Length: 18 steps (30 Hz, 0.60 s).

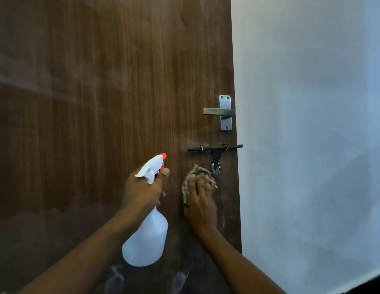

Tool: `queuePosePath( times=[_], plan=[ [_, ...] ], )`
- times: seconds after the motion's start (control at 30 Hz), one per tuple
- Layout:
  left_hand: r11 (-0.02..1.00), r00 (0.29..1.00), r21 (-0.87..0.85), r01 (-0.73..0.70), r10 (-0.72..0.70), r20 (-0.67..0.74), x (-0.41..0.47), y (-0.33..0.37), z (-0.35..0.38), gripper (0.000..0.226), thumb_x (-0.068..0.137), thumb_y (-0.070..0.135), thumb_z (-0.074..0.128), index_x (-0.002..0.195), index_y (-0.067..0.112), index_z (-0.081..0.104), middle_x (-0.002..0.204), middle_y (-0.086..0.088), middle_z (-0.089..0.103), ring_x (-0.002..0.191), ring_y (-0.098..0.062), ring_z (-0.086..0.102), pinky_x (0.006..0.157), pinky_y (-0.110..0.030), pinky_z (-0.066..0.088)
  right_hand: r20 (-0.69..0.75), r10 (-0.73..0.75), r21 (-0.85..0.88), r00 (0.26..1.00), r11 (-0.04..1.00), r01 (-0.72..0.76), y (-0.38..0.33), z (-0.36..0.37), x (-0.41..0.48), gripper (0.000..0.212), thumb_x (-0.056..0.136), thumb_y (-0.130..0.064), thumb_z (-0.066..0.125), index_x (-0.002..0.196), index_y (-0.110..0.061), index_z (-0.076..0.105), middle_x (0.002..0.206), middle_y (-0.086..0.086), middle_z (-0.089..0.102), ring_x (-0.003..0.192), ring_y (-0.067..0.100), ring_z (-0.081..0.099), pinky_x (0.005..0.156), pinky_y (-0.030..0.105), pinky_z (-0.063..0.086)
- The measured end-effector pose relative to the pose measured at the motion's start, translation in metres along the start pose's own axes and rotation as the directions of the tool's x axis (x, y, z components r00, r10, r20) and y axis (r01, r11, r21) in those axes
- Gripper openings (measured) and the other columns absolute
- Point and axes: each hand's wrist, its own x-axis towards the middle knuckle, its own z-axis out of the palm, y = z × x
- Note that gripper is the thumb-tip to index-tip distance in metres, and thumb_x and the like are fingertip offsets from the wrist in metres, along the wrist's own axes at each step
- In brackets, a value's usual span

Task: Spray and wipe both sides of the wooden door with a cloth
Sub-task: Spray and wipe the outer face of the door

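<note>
The dark wooden door (100, 102) fills the left and middle of the view. My left hand (144, 187) grips the neck of a white spray bottle (147, 238) with an orange nozzle that points at the door, one finger on the trigger. My right hand (200, 200) presses a checked cloth (192, 179) against the door just below the black sliding bolt (214, 148). The cloth bunches under my fingers.
A metal lever handle (222, 112) sits above the bolt near the door's right edge. A small metal latch piece hangs from the bolt beside the cloth. A pale wall (312, 124) stands to the right of the door. Whitish smears mark the door's lower part.
</note>
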Motion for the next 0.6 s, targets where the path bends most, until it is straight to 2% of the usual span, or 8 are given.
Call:
queuePosePath(
  times=[0.07,0.17,0.23,0.33,0.4,0.47,0.53,0.6],
  plan=[
    [1.000,1.000,0.028,-0.014,0.014,0.001,-0.003,-0.001,0.011,0.035,0.085,0.036,0.065,0.109,0.010,0.062,0.077,-0.009,0.067,0.060,-0.020,0.062,0.048,-0.020,0.046,-0.063,0.018,0.015,0.998,1.000,-0.017,-0.014,-0.006,0.022,0.078,0.087,-0.028,0.070,0.152,-0.008,0.032,0.154,0.021,0.036,0.142,0.040,0.035,0.105,0.049,0.043],
    [1.000,1.000,0.028,-0.007,0.007,-0.023,-0.004,-0.004,0.021,0.038,0.086,0.033,0.064,0.114,0.007,0.061,0.079,-0.008,0.065,0.059,-0.017,0.060,0.045,-0.016,0.046,-0.096,0.249,0.126,0.964,0.963,-0.237,-0.033,-0.013,0.055,0.073,0.096,-0.036,0.059,0.155,-0.010,0.025,0.161,0.016,0.025,0.149,0.034,0.022,0.117,0.045,0.029],
    [1.000,1.000,0.018,0.014,-0.014,-0.021,-0.004,-0.005,0.024,0.038,0.089,0.029,0.063,0.118,0.004,0.059,0.085,-0.010,0.064,0.057,-0.017,0.060,0.042,-0.011,0.044,-0.113,0.300,0.157,0.947,0.947,-0.281,-0.042,-0.013,0.058,0.075,0.096,-0.039,0.056,0.156,-0.011,0.021,0.163,0.013,0.021,0.151,0.032,0.016,0.120,0.041,0.017],
    [0.998,1.000,-0.055,0.013,-0.013,0.002,-0.002,-0.007,0.024,0.036,0.092,0.023,0.061,0.119,-0.001,0.057,0.087,-0.014,0.063,0.051,-0.010,0.062,0.040,-0.007,0.041,-0.130,0.345,0.230,0.929,0.922,-0.311,-0.040,-0.013,0.056,0.072,0.095,-0.038,0.059,0.153,-0.013,0.026,0.160,0.011,0.028,0.149,0.030,0.023,0.119,0.042,0.020],
    [1.000,1.000,-0.014,0.010,-0.010,0.002,-0.001,-0.008,0.025,0.039,0.089,0.030,0.063,0.118,0.003,0.059,0.085,-0.012,0.064,0.052,-0.015,0.061,0.041,-0.009,0.043,-0.177,0.288,0.193,0.941,0.948,-0.254,-0.034,-0.012,0.050,0.071,0.090,-0.037,0.066,0.148,-0.010,0.035,0.154,0.014,0.040,0.143,0.032,0.036,0.114,0.044,0.031],
    [1.000,1.000,0.001,0.007,-0.007,0.004,-0.002,-0.008,0.027,0.040,0.087,0.033,0.063,0.117,0.006,0.060,0.087,-0.010,0.066,0.056,-0.016,0.059,0.042,-0.008,0.043,-0.180,0.075,0.102,0.981,0.993,-0.057,-0.018,-0.006,0.027,0.066,0.084,-0.033,0.073,0.139,-0.009,0.046,0.144,0.014,0.051,0.134,0.033,0.048,0.109,0.043,0.038],
    [1.000,1.000,-0.012,0.002,-0.001,0.022,-0.006,-0.009,0.031,0.040,0.087,0.034,0.063,0.116,0.007,0.060,0.091,-0.012,0.068,0.059,-0.017,0.060,0.044,-0.010,0.045,-0.116,-0.126,0.004,0.985,0.992,0.127,0.016,-0.002,-0.007,0.062,0.080,-0.030,0.076,0.133,-0.012,0.050,0.141,0.013,0.055,0.130,0.033,0.051,0.109,0.044,0.041],
    [1.000,0.999,0.000,0.006,-0.006,0.045,-0.012,-0.009,0.035,0.041,0.084,0.037,0.065,0.114,0.010,0.061,0.086,-0.010,0.069,0.060,-0.018,0.062,0.047,-0.016,0.047,-0.100,-0.104,-0.003,0.990,0.995,0.104,0.059,-0.004,-0.029,0.062,0.077,-0.022,0.080,0.131,-0.013,0.051,0.140,0.014,0.055,0.129,0.035,0.052,0.105,0.048,0.046]
  ],
)
